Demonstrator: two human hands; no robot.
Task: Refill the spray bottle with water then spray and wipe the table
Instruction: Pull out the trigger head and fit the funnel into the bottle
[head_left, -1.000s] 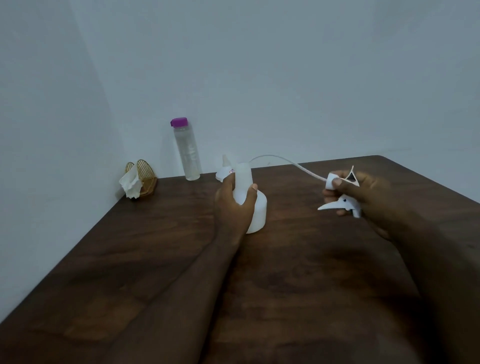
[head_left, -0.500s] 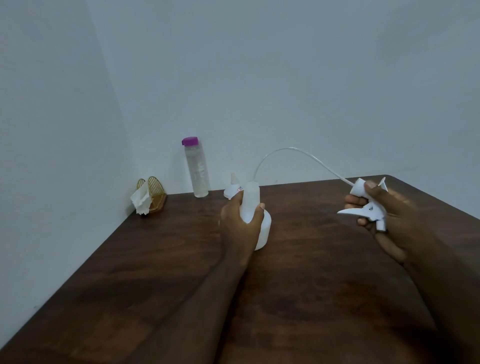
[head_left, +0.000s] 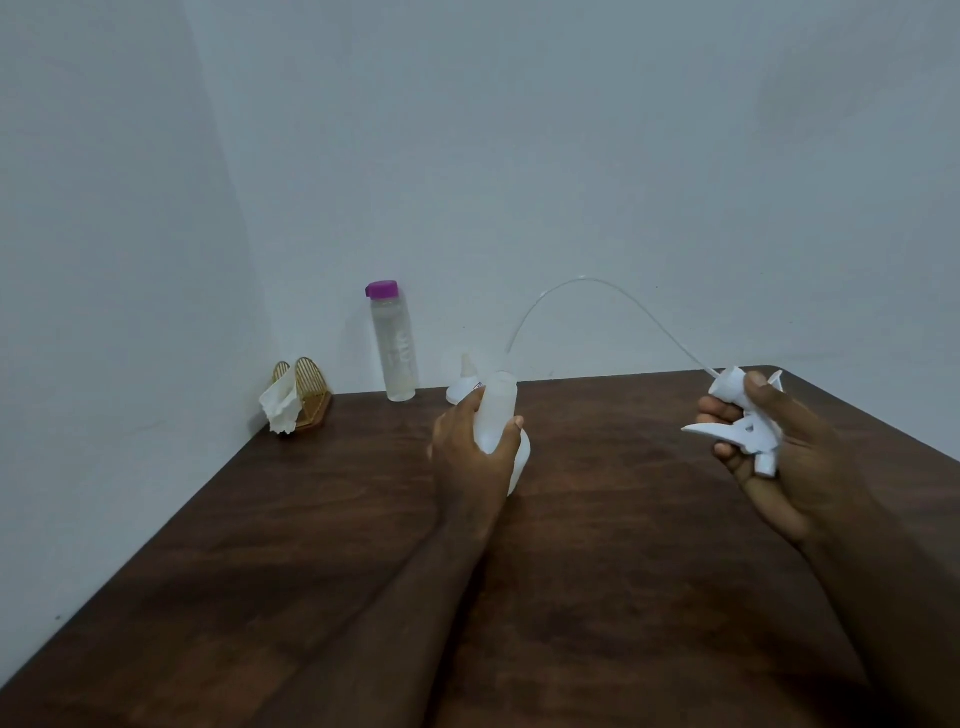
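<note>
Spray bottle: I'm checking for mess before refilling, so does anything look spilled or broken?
Nothing spilled. The spray bottle stands open in the left hand; its trigger head is off, in the right hand.

near table (head_left: 322, 597) bare | water bottle (head_left: 395, 348), napkin holder (head_left: 306, 395) crowd far-left corner

White spray bottle (head_left: 501, 415) upright on dark wooden surface (head_left: 623, 545), neck open, white trigger head (head_left: 743, 421) off with long curved dip tube (head_left: 597, 306), purple-capped water bottle (head_left: 394, 345) upright by wall

Left hand (head_left: 470, 457) round spray bottle (head_left: 498, 415), right hand (head_left: 789, 457) round trigger head (head_left: 743, 423)
</note>
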